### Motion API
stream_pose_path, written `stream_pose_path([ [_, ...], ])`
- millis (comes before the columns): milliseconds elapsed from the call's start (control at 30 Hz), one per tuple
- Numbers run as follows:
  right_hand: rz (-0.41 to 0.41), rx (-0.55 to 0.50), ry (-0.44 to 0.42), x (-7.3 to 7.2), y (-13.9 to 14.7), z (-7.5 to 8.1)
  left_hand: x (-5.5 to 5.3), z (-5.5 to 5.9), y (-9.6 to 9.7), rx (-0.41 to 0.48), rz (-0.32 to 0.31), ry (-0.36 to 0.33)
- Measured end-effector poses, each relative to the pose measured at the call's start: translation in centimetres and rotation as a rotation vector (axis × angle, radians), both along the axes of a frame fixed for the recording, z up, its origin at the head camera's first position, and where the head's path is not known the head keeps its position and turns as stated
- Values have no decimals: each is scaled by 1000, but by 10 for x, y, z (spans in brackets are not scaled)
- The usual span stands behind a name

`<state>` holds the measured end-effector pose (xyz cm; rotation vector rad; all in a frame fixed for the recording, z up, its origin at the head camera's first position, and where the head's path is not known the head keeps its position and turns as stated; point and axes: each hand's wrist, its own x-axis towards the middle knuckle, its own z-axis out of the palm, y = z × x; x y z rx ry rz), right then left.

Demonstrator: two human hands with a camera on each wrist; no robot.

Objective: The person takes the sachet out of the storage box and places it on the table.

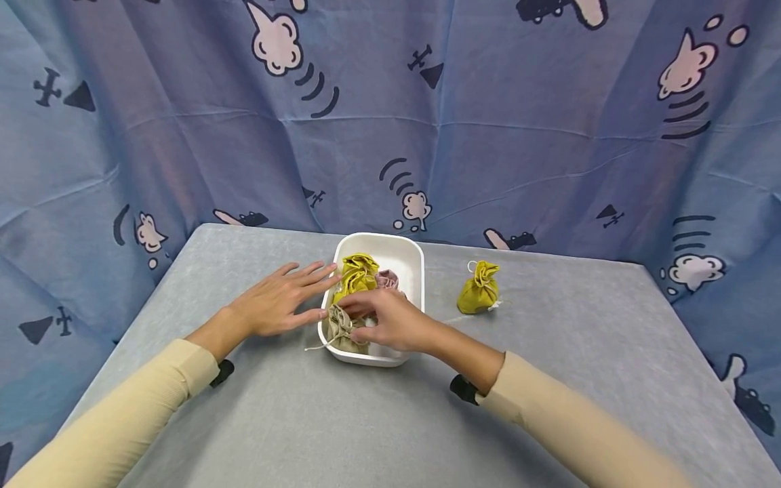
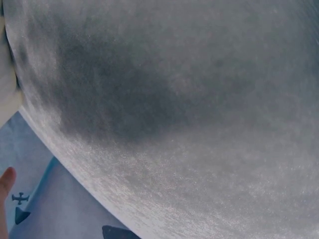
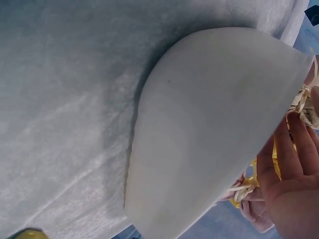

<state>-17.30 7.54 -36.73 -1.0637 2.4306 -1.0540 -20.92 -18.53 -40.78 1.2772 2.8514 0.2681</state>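
Note:
A white plastic tub (image 1: 410, 253) stands on the table with small drawstring pouches inside. My right hand (image 1: 398, 320) reaches over its right rim and pinches a beige pouch (image 1: 339, 331) near the neck, at the tub's front left corner; its cord hangs over the rim. Behind it lie yellow pouches (image 1: 358, 272) and a pink pouch (image 1: 387, 278), partly covered by my right hand. With fingers spread, my left hand (image 1: 283, 299) is at the tub's left rim, its fingertips close to the beige and yellow pouches. Fingers (image 3: 300, 144) touch the beige pouch in the right wrist view.
Another yellow pouch (image 1: 478, 291) stands upright on the grey table (image 1: 586, 339), to the right of the tub. A blue patterned curtain (image 1: 390, 122) hangs behind the table. The left wrist view shows mostly tabletop.

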Motion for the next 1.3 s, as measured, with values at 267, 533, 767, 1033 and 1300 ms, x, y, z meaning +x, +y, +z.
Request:
stream_pose_path([
  [267,-12,61,32,1,-6,2,0,1,0,-4,-9,9],
  [533,6,73,43,2,-11,3,-1,-1,-2,3,-15,9],
  [767,-27,98,44,2,-11,2,-1,0,-1,12,-16,15],
  [1033,-50,103,113,3,-8,4,-1,-1,0,-6,-2,0],
  [1300,-43,68,132,5,-4,10,-1,-2,-1,-3,-6,6],
])
